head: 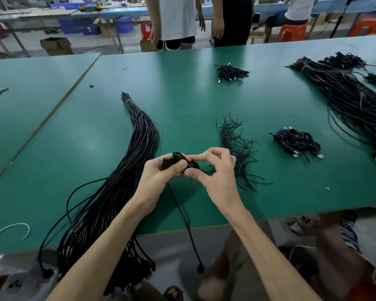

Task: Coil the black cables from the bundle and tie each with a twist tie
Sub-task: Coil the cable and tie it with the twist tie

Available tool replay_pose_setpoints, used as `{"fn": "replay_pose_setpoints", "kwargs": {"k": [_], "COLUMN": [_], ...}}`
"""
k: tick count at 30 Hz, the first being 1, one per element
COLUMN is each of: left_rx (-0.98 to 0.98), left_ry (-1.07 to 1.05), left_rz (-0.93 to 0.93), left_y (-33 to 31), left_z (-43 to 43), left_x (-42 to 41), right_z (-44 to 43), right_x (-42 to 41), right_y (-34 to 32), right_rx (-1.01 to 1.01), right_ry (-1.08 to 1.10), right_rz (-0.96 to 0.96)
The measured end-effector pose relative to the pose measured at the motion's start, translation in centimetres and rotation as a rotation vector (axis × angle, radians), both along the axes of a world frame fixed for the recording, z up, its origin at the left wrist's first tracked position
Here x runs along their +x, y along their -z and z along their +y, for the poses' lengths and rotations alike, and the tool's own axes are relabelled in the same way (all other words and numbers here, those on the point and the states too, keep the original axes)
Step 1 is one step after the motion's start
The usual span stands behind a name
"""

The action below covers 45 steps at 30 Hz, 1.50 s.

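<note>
My left hand (161, 172) grips a small coil of black cable (183, 160) with its USB plug pointing left. My right hand (215, 170) pinches the coil's right side, where thin black twist tie ends stick out. The free end of this cable (182, 216) trails down over the table's front edge, its connector hanging below. A long bundle of black cables (126, 170), bound with a white tie near its far tip, lies left of my hands. Just right of my right hand lies a loose heap of black twist ties (234, 140).
A pile of tied coils (295, 142) lies on the green table (182, 94) at right, a smaller one (230, 72) farther back. Another large cable bundle (345, 94) fills the right side. A white tie (13, 229) rests front left. Two people stand beyond the table.
</note>
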<state>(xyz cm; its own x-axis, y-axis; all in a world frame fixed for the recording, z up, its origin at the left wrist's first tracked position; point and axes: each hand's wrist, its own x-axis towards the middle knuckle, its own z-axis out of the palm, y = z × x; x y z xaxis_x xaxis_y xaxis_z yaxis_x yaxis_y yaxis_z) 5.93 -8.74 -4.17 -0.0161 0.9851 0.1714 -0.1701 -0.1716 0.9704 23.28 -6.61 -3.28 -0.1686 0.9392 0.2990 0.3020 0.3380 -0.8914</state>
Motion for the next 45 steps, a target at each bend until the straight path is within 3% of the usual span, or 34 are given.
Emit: {"fn": "replay_pose_setpoints", "kwargs": {"k": [8,15,21,25,37,45], "left_rx": [0.011,-0.059,-0.147,-0.199,0.001,0.055], "left_ry": [0.033,0.052,0.122,0.060,-0.190,-0.210], "left_rz": [0.111,0.158,0.046,0.042,0.240,0.295], "left_y": [0.3,0.3,0.0,-0.2,-0.2,-0.2], "left_z": [0.1,0.3,0.4,0.5,0.2,0.1], "left_x": [0.1,-0.3,-0.5,-0.4,-0.5,-0.5], "right_z": [-0.1,0.1,0.4,0.4,-0.3,-0.1], "right_x": [0.1,-0.2,-0.1,-0.3,-0.5,-0.5], "right_y": [0.1,0.4,0.9,1.0,1.0,1.1], "right_rx": [-0.023,0.080,0.009,0.002,0.073,0.025], "right_ry": [-0.089,-0.064,-0.081,-0.097,-0.050,-0.067], "right_rz": [0.091,-0.021,-0.055,-0.087,-0.227,-0.228]}}
